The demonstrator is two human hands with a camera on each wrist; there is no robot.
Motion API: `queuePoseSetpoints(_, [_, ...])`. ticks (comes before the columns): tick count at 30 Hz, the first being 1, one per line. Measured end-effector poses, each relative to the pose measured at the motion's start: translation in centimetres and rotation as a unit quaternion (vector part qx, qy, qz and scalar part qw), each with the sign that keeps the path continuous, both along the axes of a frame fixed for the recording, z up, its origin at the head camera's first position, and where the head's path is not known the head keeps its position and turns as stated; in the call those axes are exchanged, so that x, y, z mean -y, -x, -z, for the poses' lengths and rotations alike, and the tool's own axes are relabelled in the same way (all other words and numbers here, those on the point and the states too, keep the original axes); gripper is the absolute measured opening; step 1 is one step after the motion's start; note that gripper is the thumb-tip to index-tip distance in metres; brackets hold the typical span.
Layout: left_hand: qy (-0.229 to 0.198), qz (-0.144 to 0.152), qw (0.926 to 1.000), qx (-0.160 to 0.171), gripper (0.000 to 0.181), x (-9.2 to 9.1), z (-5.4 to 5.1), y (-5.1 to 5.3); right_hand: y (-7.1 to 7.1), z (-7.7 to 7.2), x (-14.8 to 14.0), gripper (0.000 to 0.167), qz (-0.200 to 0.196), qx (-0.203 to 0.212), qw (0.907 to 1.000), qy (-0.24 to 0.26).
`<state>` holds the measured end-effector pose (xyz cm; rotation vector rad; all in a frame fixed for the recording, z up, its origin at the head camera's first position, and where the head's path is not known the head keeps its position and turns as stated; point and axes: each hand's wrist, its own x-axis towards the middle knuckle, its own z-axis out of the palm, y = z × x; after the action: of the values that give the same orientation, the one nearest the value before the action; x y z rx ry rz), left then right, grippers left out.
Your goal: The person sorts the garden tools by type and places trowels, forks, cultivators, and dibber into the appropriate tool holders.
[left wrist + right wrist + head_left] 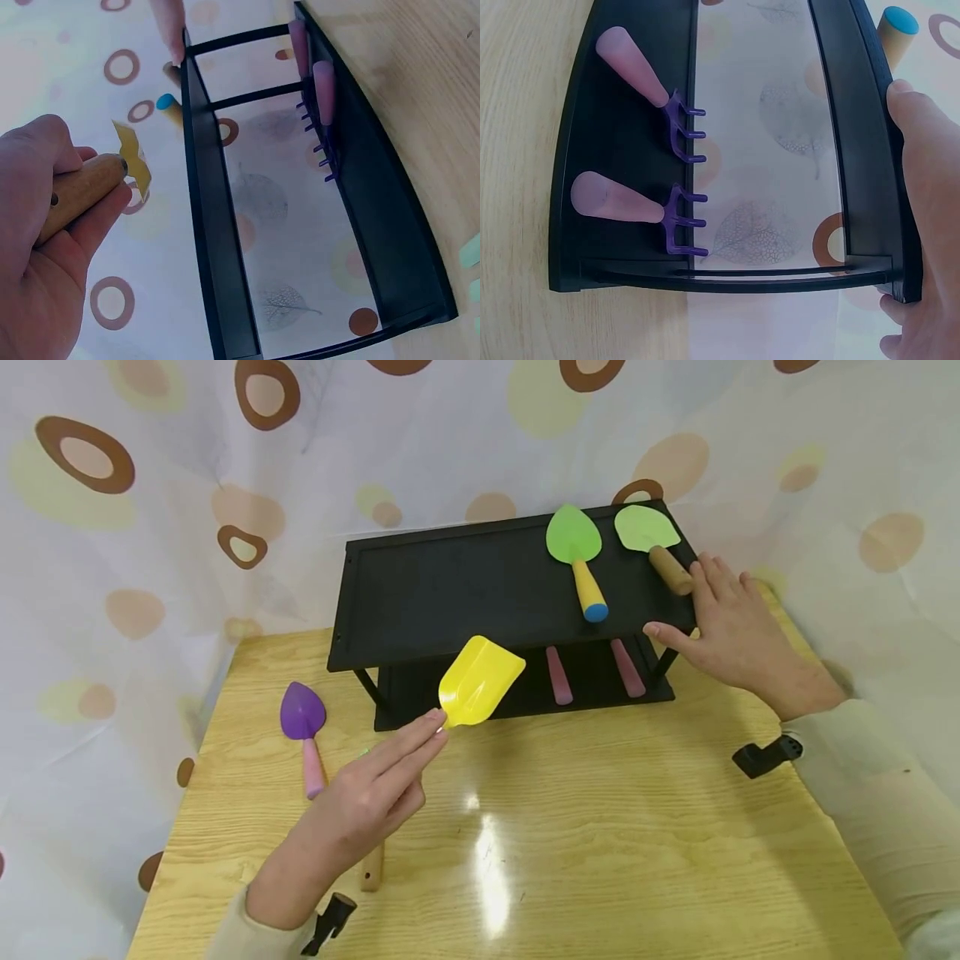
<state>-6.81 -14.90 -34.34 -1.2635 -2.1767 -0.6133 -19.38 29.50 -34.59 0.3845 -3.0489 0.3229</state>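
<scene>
My left hand point(367, 793) holds a small yellow toy shovel point(480, 681) in front of the black two-tier rack point(450, 593). Fingers and thumb grip its wooden handle point(82, 191), seen in the left wrist view. My right hand point(738, 627) rests on the right end of the rack, fingers extended, thumb at the front edge. On the top tier lie a green trowel point(573, 535) with a yellow handle and a pale green shovel point(645, 529) with a wooden handle. Two purple rakes point(676, 221) with pink handles lie on the lower tier.
A purple trowel point(303, 712) with a pink handle lies on the wooden table point(615, 843) left of the rack. Under my left arm another tool's wooden handle point(372, 868) shows, mostly hidden. A patterned cloth point(427, 452) hangs behind the rack.
</scene>
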Motion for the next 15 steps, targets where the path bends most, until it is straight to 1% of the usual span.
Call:
queuePoseSetpoints(4, [-0.001,-0.008,1.0000,0.005,0.038,0.0,-0.4,0.9,-0.1,-0.1,-0.1,0.103,0.002,0.001,1.0000,0.004])
queuePoseSetpoints(9, [0.004,-0.033,0.9993,0.014,0.036,0.0,-0.7,2.4,-0.1,-0.2,-0.1,0.102,0.004,0.003,0.9999,0.011])
queuePoseSetpoints(12, [0.010,-0.045,0.9987,0.018,0.042,-0.2,-0.9,3.4,-0.1,-0.3,-0.1,0.103,0.003,0.000,1.0000,0.009])
queuePoseSetpoints(15, [0.004,-0.051,0.9986,0.011,0.045,-0.5,-0.9,4.4,-0.1,-0.3,0.0,0.103,0.002,0.001,1.0000,0.008])
